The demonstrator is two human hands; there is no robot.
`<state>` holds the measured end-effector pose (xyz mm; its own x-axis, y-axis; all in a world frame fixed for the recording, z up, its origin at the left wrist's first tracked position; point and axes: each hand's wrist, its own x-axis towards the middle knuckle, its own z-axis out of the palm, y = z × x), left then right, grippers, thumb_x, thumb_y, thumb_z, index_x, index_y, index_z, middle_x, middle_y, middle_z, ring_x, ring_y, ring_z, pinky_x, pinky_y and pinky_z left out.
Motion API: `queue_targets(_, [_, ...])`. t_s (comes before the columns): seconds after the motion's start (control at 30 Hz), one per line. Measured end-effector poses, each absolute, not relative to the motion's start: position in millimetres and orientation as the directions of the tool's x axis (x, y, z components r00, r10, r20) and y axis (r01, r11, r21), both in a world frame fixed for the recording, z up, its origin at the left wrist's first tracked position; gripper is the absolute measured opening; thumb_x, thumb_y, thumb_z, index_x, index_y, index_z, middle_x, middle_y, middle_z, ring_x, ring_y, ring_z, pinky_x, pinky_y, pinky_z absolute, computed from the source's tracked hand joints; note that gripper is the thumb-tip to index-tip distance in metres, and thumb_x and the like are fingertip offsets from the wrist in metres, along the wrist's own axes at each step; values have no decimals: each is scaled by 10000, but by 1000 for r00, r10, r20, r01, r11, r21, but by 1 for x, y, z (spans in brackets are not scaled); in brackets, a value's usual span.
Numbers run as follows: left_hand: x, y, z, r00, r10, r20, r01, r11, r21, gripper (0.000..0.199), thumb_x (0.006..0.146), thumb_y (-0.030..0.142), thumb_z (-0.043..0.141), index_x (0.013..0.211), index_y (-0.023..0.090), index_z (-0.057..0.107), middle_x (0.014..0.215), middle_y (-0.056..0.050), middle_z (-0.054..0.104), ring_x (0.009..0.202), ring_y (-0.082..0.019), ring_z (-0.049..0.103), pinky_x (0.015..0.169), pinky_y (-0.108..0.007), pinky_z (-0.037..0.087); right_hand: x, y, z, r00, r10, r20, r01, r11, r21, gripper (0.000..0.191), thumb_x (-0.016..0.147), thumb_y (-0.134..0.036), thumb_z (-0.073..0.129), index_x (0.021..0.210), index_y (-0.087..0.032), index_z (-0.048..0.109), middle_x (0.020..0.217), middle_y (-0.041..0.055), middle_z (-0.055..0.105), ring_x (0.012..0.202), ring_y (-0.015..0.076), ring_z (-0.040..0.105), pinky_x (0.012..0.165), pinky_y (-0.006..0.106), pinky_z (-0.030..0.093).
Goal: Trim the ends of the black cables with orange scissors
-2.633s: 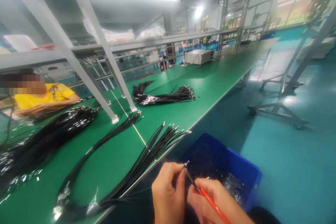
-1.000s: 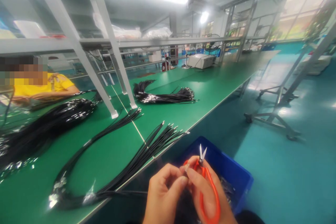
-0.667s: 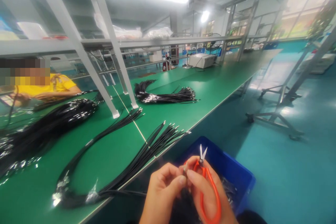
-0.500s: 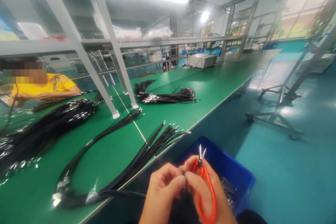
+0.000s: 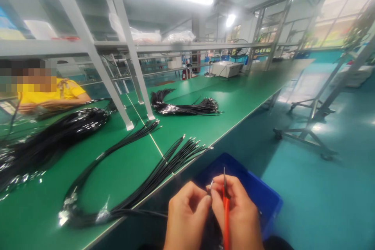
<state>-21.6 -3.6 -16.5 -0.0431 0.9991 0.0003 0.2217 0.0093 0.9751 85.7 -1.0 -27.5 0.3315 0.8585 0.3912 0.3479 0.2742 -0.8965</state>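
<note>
Over the blue bin, my left hand [image 5: 189,211] pinches the end of a black cable [image 5: 149,213] that runs in from the bundle on the green table. My right hand [image 5: 238,211] holds scissors with orange handles [image 5: 226,218], blades pointing up and seen edge-on. Its fingertips are at a small silvery tip [image 5: 211,184] beside the left fingertips. A bundle of black cables [image 5: 172,162] with pale ends curves over the table and is bound with clear wrap [image 5: 103,215].
The blue bin [image 5: 263,195] stands below the edge of the green table [image 5: 117,179]. Farther back lies another cable bundle [image 5: 187,108]. At left are a large black bundle [image 5: 64,129] and a person in yellow [image 5: 67,90]. Metal posts [image 5: 129,47] rise from the table.
The scissors have turned from showing two spread blades to edge-on, as my right hand rotated. Both hands remain close together, and the silvery tip shows more clearly between them.
</note>
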Motion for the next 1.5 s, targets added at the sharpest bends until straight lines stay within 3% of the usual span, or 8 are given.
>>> queue_targets(0.2, [-26,-4,-18,-41,998,47,234,-36,972,168,762,262,601,622,168,593,605,-5,618,586,-156,559,566,-226,425,77,-10,-27,355,764,539,509,326,-797,107,743,-217,564,828,-280,552,633,-32,622,506,166,584,498,254,471])
queue_targets(0.33, [-37,1,-13,-10,1000,-25,25,25,999,171,749,297,632,650,160,607,599,7,592,591,-137,518,569,-213,405,83,-15,-16,258,906,335,326,245,-913,96,706,-216,586,786,-265,563,624,-32,598,518,156,561,541,263,463])
queue_targets(0.47, [-46,4,-6,1,998,-64,-121,63,991,168,703,288,684,626,154,618,582,23,563,570,-105,452,555,-189,362,106,-9,-3,-197,979,-50,-123,-76,-990,199,621,-257,710,740,-201,560,636,-9,630,557,115,547,534,209,433])
queue_targets(0.63, [-48,4,-4,34,995,-92,-211,97,973,151,690,275,705,631,153,638,559,24,572,544,-90,423,544,-184,334,124,-3,-8,-624,759,-188,-272,-436,-858,429,629,-489,749,824,-156,563,603,35,661,397,39,394,382,165,249])
queue_targets(0.8, [-49,2,-3,73,992,-101,-254,116,960,155,686,271,718,626,147,645,564,18,579,552,-92,439,555,-189,343,123,-2,-15,-663,699,-270,-290,-572,-767,345,648,-397,766,807,-145,592,620,27,664,476,50,507,450,148,319])
queue_targets(1.13, [-48,1,-3,129,987,-101,-307,137,942,169,662,280,747,623,141,661,581,12,589,575,-100,468,581,-195,379,117,7,-17,-695,700,-165,-331,-515,-791,390,633,-450,750,802,-137,590,560,42,668,331,28,422,328,133,267])
queue_targets(1.33, [-48,1,-5,115,990,-80,-276,109,955,165,681,284,733,630,151,651,581,20,573,571,-101,459,575,-197,375,121,3,-1,-645,720,-257,-151,-450,-880,362,682,-461,698,829,-165,549,562,4,648,338,12,384,329,107,231])
queue_targets(1.5, [-50,2,-6,116,990,-85,-243,112,964,150,702,283,706,646,156,650,587,20,565,571,-105,445,574,-203,361,119,7,-8,-562,744,-362,69,-394,-917,215,643,-288,678,738,-209,502,416,-97,528,272,32,342,287,127,213])
